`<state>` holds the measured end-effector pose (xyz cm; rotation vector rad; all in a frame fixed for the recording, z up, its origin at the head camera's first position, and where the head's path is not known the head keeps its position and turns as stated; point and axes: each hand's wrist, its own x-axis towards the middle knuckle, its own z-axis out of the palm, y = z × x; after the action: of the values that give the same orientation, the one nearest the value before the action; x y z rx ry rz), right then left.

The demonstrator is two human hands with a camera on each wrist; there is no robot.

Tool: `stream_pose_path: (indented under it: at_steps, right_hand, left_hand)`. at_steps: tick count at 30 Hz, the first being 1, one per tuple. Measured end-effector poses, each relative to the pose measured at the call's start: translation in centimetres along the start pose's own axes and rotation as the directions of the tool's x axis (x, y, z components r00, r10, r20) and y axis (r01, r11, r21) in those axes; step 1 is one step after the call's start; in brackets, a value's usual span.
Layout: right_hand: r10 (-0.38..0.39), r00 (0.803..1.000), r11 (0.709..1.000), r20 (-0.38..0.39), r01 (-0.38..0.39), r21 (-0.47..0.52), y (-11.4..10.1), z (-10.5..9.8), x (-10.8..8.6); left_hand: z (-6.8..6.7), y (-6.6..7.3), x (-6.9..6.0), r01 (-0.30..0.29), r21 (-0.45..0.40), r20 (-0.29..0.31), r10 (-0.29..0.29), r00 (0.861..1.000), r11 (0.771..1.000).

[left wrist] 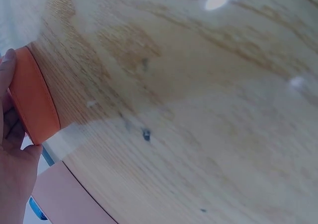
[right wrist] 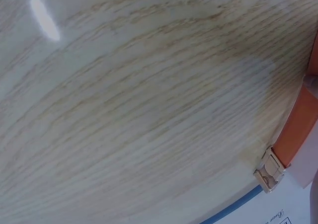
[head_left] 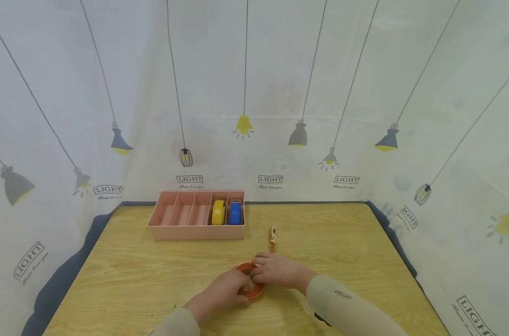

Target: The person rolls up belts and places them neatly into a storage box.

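An orange belt stands on edge on the table, wound into a coil of several turns. My left hand grips the coil's near left side; in the left wrist view its thumb and fingers hold the outer band. On the far right side, my right hand pinches the coil with its fingertips over the rim. The belt's free end runs away from me past the right hand to a gold-toned buckle. In the right wrist view, a fingertip touches the strap above the buckle.
At the back left stands a pink divided box. A yellow rolled belt and a blue rolled belt sit in its two rightmost compartments. The wood-patterned table meets lamp-printed sheeting at the back and sides.
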<state>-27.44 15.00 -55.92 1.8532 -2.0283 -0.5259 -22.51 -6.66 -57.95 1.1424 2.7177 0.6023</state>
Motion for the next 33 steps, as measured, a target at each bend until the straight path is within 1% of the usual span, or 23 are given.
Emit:
stream_pose_path:
  at_steps: [2,4,8,12,16,17,19,21,23,25,27,30,32,33]
  right_hand:
    - [0.008,1.0,1.0,-0.001,-0.008,-0.018,0.0,0.1,0.2]
    - [0.018,1.0,0.999,0.006,-0.018,-0.041,-0.2,0.2,0.4]
    - [0.052,0.998,0.997,0.04,-0.049,-0.065,-0.5,-0.1,0.7]
    - [0.102,0.993,0.994,0.056,-0.099,-0.041,-0.8,-0.6,1.1]
    - [0.162,0.985,0.987,0.058,-0.162,0.0,-1.0,-0.8,1.3]
    - [0.18,0.982,0.983,0.059,-0.181,0.01,-1.0,-0.8,1.3]
    - [0.213,0.975,0.976,0.069,-0.215,0.02,-1.1,-0.9,1.4]
    - [0.246,0.965,0.968,0.089,-0.249,0.034,-1.1,-1.1,1.5]
    - [0.275,0.954,0.958,0.12,-0.282,0.048,-1.1,-1.2,1.7]
    - [0.301,0.941,0.947,0.153,-0.314,0.066,-1.1,-1.4,1.9]
    - [0.326,0.928,0.932,0.178,-0.347,0.101,-1.1,-1.5,2.1]
    - [0.365,0.91,0.905,0.196,-0.396,0.156,-1.1,-1.5,2.2]
    - [0.388,0.901,0.887,0.194,-0.422,0.186,-1.1,-1.5,2.2]
    - [0.396,0.898,0.883,0.191,-0.429,0.19,-1.1,-1.4,2.1]
  left_hand:
    - [0.0,-0.1,0.1,-0.02,0.002,-0.001,0.02,1.0,1.0]
    - [0.0,-0.2,0.2,-0.045,0.022,0.002,0.045,0.999,0.999]
    - [-0.1,-0.1,0.3,-0.1,0.106,0.016,0.098,0.995,0.989]
    - [-0.3,-0.2,0.4,-0.141,0.165,0.027,0.138,0.99,0.976]
    - [-0.5,0.0,0.4,-0.152,0.198,0.028,0.149,0.988,0.968]
    - [-0.5,0.1,0.4,-0.147,0.205,0.028,0.144,0.989,0.968]
    - [-0.6,0.3,0.4,-0.131,0.213,0.006,0.133,0.991,0.968]
    - [-0.5,0.6,0.5,-0.108,0.212,-0.034,0.118,0.992,0.971]
    - [-0.4,0.8,0.7,-0.074,0.188,-0.077,0.09,0.993,0.979]
    - [-0.2,1.1,1.0,-0.043,0.155,-0.121,0.062,0.991,0.987]
    - [0.1,1.2,1.4,-0.006,0.114,-0.142,0.022,0.99,0.993]
    - [0.3,1.4,1.8,0.068,0.079,-0.125,-0.057,0.991,0.995]
    - [0.4,1.4,1.9,0.1,0.095,-0.108,-0.09,0.99,0.99]
    - [0.4,1.5,2.0,0.114,0.109,-0.104,-0.103,0.989,0.987]
